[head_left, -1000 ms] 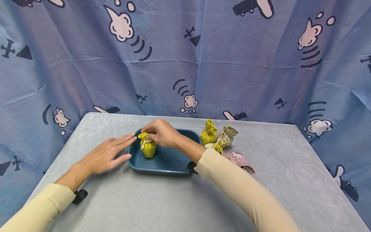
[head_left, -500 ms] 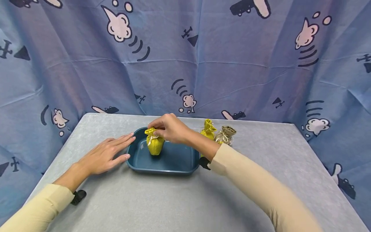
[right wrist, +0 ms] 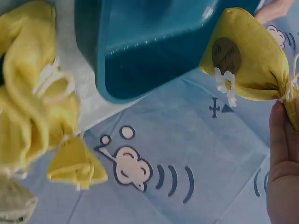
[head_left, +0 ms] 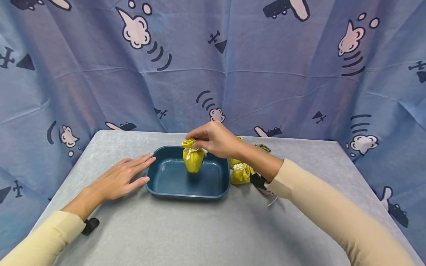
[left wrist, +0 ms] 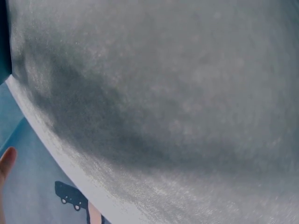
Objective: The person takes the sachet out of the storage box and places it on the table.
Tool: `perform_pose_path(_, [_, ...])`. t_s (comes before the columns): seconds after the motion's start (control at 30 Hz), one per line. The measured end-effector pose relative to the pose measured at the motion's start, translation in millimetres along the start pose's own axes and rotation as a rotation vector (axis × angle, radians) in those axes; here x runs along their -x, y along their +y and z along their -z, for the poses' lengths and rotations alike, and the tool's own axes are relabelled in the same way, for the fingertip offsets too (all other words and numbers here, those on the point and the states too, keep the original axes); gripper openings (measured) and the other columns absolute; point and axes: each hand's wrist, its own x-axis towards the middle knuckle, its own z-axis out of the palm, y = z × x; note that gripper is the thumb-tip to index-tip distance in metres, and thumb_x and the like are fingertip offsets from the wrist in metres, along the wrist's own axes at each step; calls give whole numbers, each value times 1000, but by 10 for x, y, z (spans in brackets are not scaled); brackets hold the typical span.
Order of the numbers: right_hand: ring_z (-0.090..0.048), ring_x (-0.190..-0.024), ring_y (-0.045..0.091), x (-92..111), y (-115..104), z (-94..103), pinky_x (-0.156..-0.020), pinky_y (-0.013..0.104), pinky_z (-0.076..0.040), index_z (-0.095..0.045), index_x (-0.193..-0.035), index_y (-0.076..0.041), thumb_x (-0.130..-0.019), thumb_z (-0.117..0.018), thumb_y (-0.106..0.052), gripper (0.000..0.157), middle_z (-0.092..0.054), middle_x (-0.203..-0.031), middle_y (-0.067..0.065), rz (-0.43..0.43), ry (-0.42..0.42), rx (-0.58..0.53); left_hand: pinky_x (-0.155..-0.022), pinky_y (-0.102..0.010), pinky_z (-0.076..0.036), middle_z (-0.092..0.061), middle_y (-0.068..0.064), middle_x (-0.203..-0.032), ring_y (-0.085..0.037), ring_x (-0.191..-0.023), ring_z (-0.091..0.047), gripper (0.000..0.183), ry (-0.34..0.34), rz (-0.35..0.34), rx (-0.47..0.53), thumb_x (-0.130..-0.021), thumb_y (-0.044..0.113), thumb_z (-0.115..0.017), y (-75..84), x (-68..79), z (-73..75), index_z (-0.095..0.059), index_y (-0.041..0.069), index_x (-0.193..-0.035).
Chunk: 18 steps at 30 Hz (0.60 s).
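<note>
My right hand (head_left: 217,140) pinches a yellow drawstring pouch (head_left: 193,159) by its gathered neck. The pouch hangs upright over a blue rectangular tray (head_left: 159,193), its bottom above the tray floor. In the right wrist view this pouch (right wrist: 252,58) shows a white daisy and a round brown label. My left hand (head_left: 124,177) lies with fingers extended, fingertips right at the tray's left rim. Only one of its fingertips (left wrist: 7,161) shows at the edge of the left wrist view.
Right of the tray sit more pouches: a yellow pouch with a daisy (head_left: 242,173), another yellow one partly behind my wrist, and an olive pouch (head_left: 263,147). A pink pouch is mostly hidden under my right forearm. A patterned blue curtain (head_left: 266,74) hangs behind the grey table (head_left: 149,232).
My right hand has lifted the yellow pouch off the tray's left side and carried it up and to the right. My left hand has stayed at the rim.
</note>
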Motion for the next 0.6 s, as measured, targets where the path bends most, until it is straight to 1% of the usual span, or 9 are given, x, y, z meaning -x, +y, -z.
perform_pose_path(0.17, [-71, -98, 15, 102, -34, 159, -83, 23, -56, -74, -113, 1, -89, -70, 6, 25, -74, -107, 9, 16, 39, -1, -105, -55, -37, -33, -6, -160, -27, -140, -43, 63, 16, -10, 0, -101, 39, -57, 4, 3, -7, -38, 12, -155])
perform_pose_path(0.27, [-71, -97, 15, 187, -37, 262, -83, 24, -56, -74, -112, 1, -89, -70, 6, 24, -75, -107, 8, 10, 52, 2, -104, -55, -37, -33, -6, -160, -27, -140, -42, 63, 22, -11, 4, -100, 38, -58, 8, 3, -8, -39, 12, -154])
perform_pose_path(0.43, [-71, -101, 16, 354, -27, 455, -84, 27, -56, -74, -113, 0, -88, -70, 7, 26, -74, -109, 8, -27, 84, 18, -105, -55, -37, -33, -6, -160, -27, -140, -42, 63, 18, -6, 5, -100, 38, -58, 21, 0, -5, -39, 12, -154])
perform_pose_path(0.6, [-71, -102, 20, 548, 23, 644, -84, 27, -56, -73, -114, 1, -87, -72, 7, 27, -74, -109, 10, -61, 123, 68, -104, -56, -37, -33, -6, -160, -27, -139, -44, 63, 17, -2, 7, -100, 38, -58, 30, 1, -1, -39, 12, -154])
